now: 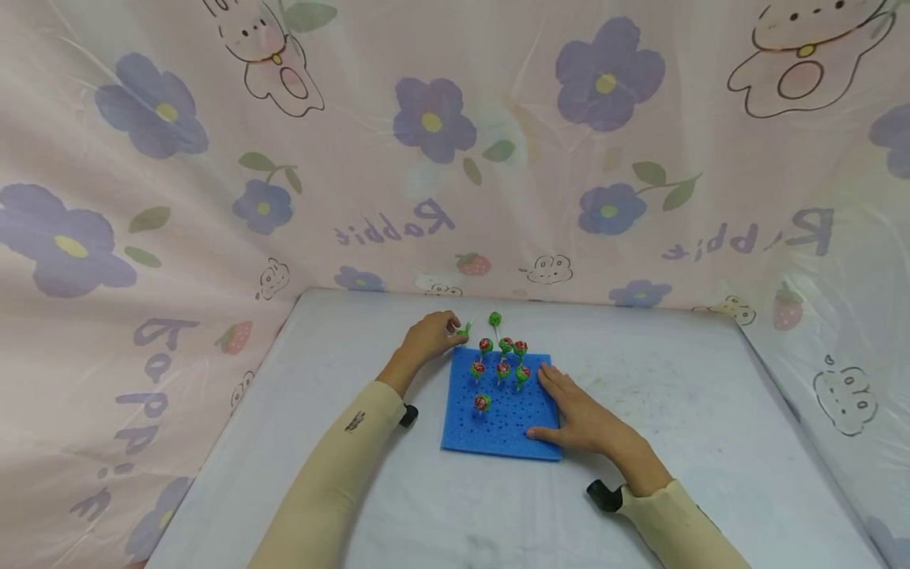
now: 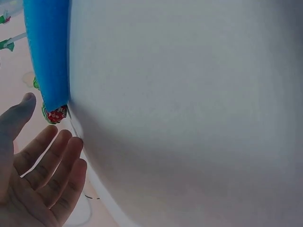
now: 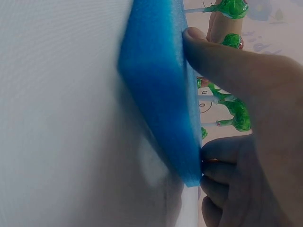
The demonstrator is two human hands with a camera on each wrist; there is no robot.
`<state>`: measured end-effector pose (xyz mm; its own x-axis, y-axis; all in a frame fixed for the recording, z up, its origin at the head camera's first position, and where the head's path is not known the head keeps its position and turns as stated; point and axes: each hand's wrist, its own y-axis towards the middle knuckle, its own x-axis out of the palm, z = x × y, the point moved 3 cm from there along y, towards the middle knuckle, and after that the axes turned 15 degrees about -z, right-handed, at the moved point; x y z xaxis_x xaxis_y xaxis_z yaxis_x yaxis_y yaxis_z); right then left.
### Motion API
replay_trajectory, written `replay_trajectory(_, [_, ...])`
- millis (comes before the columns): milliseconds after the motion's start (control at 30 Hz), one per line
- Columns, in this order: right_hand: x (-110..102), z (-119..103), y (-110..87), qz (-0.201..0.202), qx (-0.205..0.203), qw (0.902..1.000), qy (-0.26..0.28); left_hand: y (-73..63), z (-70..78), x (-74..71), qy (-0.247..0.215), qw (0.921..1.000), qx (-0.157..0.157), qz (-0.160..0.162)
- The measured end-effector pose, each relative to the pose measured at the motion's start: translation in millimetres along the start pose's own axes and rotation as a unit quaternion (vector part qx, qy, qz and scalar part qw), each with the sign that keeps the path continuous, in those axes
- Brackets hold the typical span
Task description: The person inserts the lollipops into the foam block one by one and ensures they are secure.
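A blue foam block (image 1: pixel 512 431) dotted with small holes lies on the table, with several lollipops (image 1: pixel 502 370) in red and green wrappers standing in it by their sticks. My left hand (image 1: pixel 429 337) reaches past the block's far left corner, fingertips right at a lollipop (image 1: pixel 464 329) with a white stick. The left wrist view has that hand's thumb and fingers apart, a red-wrapped lollipop (image 2: pixel 57 114) just beyond them. My right hand (image 1: pixel 581 412) rests on the block's right side, fingers and thumb (image 3: pixel 213 54) pressing its top along the edge.
Behind the block is another green lollipop (image 1: pixel 494 319) with its white stick. The block sits on a white table (image 1: pixel 675 411). A curtain (image 1: pixel 498 182) printed with flowers and rabbits rises along the back and sides.
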<state>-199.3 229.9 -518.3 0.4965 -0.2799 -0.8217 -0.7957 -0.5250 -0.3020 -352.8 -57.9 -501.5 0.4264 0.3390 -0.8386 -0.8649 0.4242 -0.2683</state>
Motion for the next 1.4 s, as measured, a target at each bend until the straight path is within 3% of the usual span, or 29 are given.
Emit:
replay_trajectory(433, [2.0, 1.1, 1.0, 0.004, 0.000, 1.0000, -0.003, 2.6, 1.9, 3.5, 0.013, 0.9996, -0.025, 0.007])
replay_trajectory(967, [1.6, -0.4, 1.8, 0.002, 0.000, 1.0000, -0.002, 3.7, 2.5, 4.9, 0.024, 0.9993, -0.028, 0.007])
replay_trajectory(1400, [2.1, 2.9, 2.6, -0.002, 0.007, 1.0000, 0.001, -5.9, -2.8, 0.6, -0.051, 0.9982, -0.021, 0.025])
